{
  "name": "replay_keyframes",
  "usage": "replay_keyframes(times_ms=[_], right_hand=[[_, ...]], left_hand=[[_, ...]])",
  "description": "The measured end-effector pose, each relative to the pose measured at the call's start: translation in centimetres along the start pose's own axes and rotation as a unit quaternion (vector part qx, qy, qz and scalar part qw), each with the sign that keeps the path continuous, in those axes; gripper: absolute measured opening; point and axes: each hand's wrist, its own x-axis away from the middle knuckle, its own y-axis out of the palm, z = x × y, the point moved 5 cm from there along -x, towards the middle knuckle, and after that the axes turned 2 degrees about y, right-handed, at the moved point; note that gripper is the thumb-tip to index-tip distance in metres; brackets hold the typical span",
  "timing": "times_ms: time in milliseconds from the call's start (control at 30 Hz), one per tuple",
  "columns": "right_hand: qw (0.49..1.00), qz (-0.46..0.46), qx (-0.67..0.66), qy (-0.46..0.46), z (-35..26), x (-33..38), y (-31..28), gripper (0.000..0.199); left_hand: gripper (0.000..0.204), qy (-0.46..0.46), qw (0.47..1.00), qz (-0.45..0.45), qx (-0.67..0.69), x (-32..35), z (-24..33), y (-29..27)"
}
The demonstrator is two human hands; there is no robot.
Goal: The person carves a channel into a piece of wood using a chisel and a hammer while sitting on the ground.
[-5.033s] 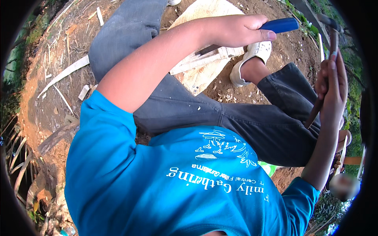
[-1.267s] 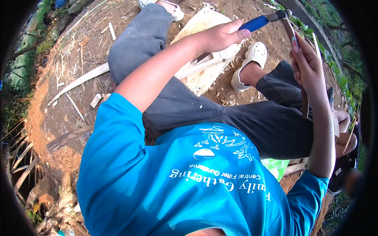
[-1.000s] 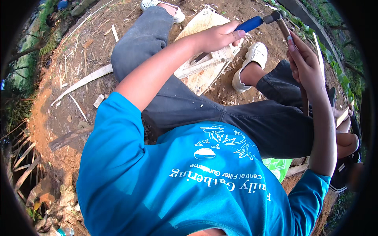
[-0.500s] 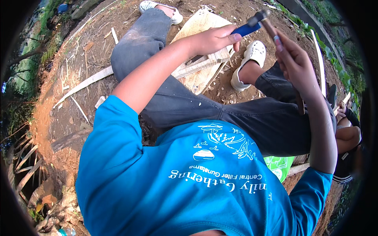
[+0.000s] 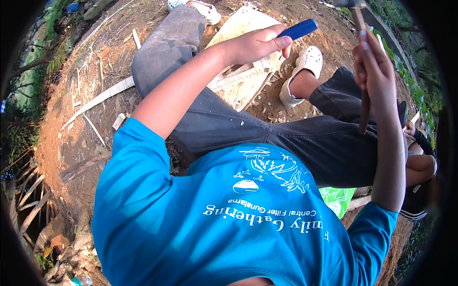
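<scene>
My left hand (image 5: 260,45) is closed round a blue-handled chisel (image 5: 301,29), whose handle end points up and right; its blade is mostly hidden beneath the hand. Under that hand lies a pale wooden block (image 5: 262,71) with a cut hollow, on a wide wooden board (image 5: 243,23) between my feet. At the upper right, my right hand (image 5: 377,66) grips a hammer (image 5: 358,18) by its brown wooden handle. The metal head is raised apart from the chisel and partly cut off by the picture's top edge.
Wood shavings and a long pale strip (image 5: 107,97) lie on the bare soil at left. White clogs (image 5: 310,62) flank the board. A green bag (image 5: 338,200) lies by my right thigh. Another person (image 5: 417,164) sits close at the right edge.
The hammer has lifted from the chisel's handle end, up and to the right, with my right hand. My left hand keeps its hold on the chisel, shifted slightly.
</scene>
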Motion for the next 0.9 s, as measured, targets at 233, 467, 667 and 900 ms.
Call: replay_keyframes(times_ms=[233,467,667,900], right_hand=[[0.999,0.007,-0.035,-0.025,0.5,0.1,0.0,0.047],[0.999,0.03,-0.014,0.011,0.4,0.8,0.4,0.047],[0.998,0.041,-0.055,-0.011,0.3,1.1,0.5,0.047],[0.996,0.045,-0.072,-0.039,0.7,0.5,-0.2,0.046]], left_hand=[[0.045,-0.056,0.998,-0.007,-0.01,0.6,-0.6,-0.1],[0.045,-0.012,1.0,-0.021,0.004,0.5,-0.8,-0.1],[0.046,0.001,1.0,-0.02,-0.025,0.4,-0.6,-0.2],[0.05,-0.064,0.995,-0.002,-0.076,1.1,-1.0,-0.1]])
